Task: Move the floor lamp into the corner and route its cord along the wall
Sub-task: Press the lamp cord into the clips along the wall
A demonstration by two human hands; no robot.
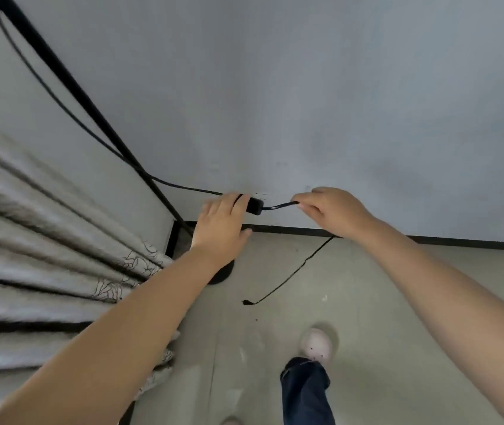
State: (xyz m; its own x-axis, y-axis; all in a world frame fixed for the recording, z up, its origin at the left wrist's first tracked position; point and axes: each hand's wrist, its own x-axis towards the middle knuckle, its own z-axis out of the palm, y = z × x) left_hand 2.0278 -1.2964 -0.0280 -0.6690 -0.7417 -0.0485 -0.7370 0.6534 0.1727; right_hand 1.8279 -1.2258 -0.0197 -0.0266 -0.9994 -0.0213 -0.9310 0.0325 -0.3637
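Grey curtain (pixel 45 240), lamp (pixel 91 102) already in corner. Your left hand (pixel 221 223) clamps the cord (pixel 180 187) switch, right hand (pixel 330 211) pinches cord beyond. Routing step; next, press it low along wall (pixel 336 102).

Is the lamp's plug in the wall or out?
Out. The small black plug lies loose on the grey floor, at the end of the thin black cord trailing down from the right hand.

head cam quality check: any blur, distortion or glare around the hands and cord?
Head view: strong wide-angle bending of lamp pole and baseboard; curtain smeared at the edge; left hand slightly soft, right hand and cord readable; flat even light, no glare.
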